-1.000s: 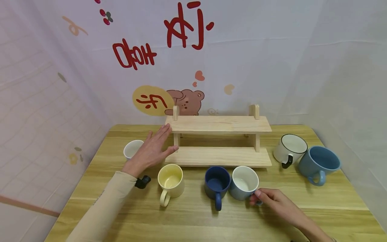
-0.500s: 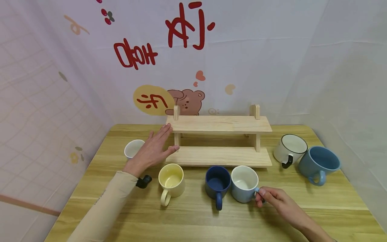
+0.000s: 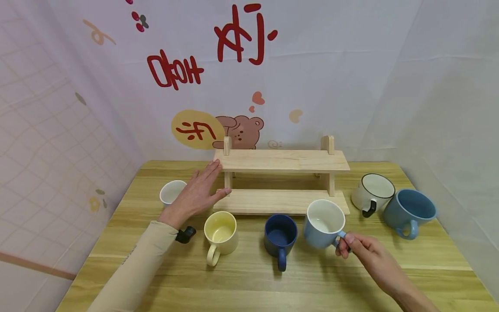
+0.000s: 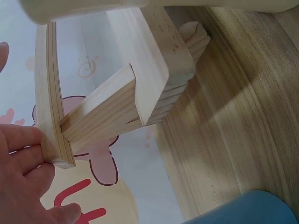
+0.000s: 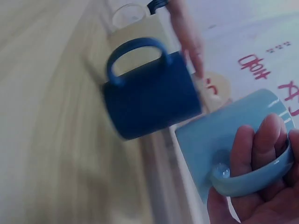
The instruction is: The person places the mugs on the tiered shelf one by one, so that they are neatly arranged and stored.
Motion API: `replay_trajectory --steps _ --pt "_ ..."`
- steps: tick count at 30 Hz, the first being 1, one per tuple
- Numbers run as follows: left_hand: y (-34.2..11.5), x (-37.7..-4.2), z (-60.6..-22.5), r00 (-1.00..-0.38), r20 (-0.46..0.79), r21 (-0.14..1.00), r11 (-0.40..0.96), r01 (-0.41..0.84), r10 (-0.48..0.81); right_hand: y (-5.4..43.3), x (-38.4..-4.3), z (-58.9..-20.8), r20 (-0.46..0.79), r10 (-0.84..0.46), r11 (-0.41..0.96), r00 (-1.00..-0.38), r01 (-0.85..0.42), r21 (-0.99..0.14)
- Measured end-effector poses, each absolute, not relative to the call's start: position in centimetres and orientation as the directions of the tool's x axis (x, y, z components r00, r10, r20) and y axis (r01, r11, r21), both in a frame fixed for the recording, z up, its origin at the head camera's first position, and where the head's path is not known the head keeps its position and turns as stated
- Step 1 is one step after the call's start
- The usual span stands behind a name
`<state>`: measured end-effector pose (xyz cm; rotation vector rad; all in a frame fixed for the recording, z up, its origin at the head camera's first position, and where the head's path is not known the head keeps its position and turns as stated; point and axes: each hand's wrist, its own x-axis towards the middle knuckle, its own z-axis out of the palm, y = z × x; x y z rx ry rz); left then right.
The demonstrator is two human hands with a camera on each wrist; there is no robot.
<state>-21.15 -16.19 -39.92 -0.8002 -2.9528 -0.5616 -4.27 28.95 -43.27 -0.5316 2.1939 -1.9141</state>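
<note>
My right hand (image 3: 368, 255) grips the handle of a light blue mug (image 3: 320, 234) with a white inside. The mug hangs upright just above the table, overlapping the front of the lower shelf in the head view. In the right wrist view, fingers pass through its handle (image 5: 254, 179). My left hand (image 3: 196, 190) touches the left end of the two-tier wooden shelf (image 3: 280, 160), fingertips on the top board. A navy mug (image 3: 280, 234) stands left of the light blue one, and a yellow mug (image 3: 221, 234) is farther left.
A white mug with a black rim (image 3: 374, 190) and a larger blue mug (image 3: 415, 206) stand at the right. Behind my left hand is a white-lined cup (image 3: 171, 191), partly hidden. A printed cloth wall (image 3: 343, 86) rises behind the table (image 3: 273, 286).
My right hand has lifted the light blue mug off the table beside the navy mug and moved it right and toward the shelf. My left hand stays at the shelf.
</note>
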Motion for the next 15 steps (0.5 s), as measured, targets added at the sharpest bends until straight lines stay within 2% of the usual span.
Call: replay_trajectory --steps 10,15 --pt "-16.2 -21.0 -39.8 -0.869 0.115 0.339 0.804 0.489 0.480 27.9 -4.8 -41.0 0.248 -0.295 -0.078 -0.923 -0.235 -0.969" --pt "-16.2 -21.0 -39.8 -0.868 0.120 0.342 0.800 0.492 0.482 27.3 -5.2 -40.1 0.265 -0.245 -0.133 -0.933 -0.239 -0.962"
